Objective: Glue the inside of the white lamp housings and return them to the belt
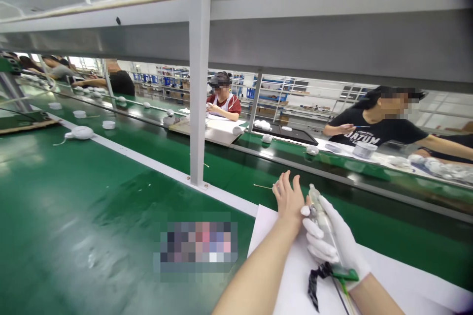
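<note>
The gloved right grip [344,231] is clamped around a clear tube-like tool [330,230], tip pointing away; beside it, the bare left grip [290,203] has its fingers apart, holding nothing visible. Steady handling probably calls for a firm wrist and slack in the trailing cord [340,295], clear of the white sheet [290,280] below; a thin stick [261,186] lies just beyond the left fingers.

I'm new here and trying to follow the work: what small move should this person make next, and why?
Perhaps close the left hand on the thin stick: its fingers look spread right by one end, though I can't tell whether they touch. The gloved right hand is wrapped around a clear tool, so the left seems the freer one.
</note>
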`<state>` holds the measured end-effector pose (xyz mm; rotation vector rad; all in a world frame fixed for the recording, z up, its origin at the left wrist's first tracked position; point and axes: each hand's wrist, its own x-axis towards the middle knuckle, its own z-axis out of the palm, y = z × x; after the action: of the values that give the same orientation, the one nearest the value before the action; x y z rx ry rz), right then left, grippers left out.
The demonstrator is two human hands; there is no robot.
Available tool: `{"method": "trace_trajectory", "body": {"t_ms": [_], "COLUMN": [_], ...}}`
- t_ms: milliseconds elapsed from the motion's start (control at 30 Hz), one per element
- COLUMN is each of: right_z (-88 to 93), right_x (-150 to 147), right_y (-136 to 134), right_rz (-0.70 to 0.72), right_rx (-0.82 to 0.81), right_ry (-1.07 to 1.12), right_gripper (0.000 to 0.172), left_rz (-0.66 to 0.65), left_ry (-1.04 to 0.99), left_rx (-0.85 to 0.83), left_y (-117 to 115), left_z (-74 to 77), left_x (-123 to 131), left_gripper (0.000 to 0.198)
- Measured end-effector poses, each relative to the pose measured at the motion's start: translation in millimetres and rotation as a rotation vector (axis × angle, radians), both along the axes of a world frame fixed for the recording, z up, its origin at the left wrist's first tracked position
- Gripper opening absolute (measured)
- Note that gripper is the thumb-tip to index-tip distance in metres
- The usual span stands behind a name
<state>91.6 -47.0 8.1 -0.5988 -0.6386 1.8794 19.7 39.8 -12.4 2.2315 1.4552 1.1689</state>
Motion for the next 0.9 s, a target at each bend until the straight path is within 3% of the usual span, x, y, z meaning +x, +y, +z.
{"method": "trace_trajectory", "body": {"t_ms": [100, 467, 900], "right_z": [0.4, 5.1, 5.4], "right_x": [0.0, -6.9, -7.1], "right_y": [-0.1, -7.7, -6.6], "right_rz": [0.016, -0.041, -0.045], "right_rx": [0.007, 0.018, 0.004], "right_ry": [0.009, -0.027, -0.059], "right_gripper": [0.051, 0.049, 0.048], "left_rz": [-0.046, -0.231, -0.245], "left_ry": [-0.004, 0.042, 0.057], "left_rx": [0.06, -0.005, 0.022], "left_y": [-2.0, -8.0, -8.5], "left_z": [4.0, 18.0, 19.4], "left_x": [-0.1, -9.1, -10.8], "left_gripper": [0.046, 0.029, 0.024]}}
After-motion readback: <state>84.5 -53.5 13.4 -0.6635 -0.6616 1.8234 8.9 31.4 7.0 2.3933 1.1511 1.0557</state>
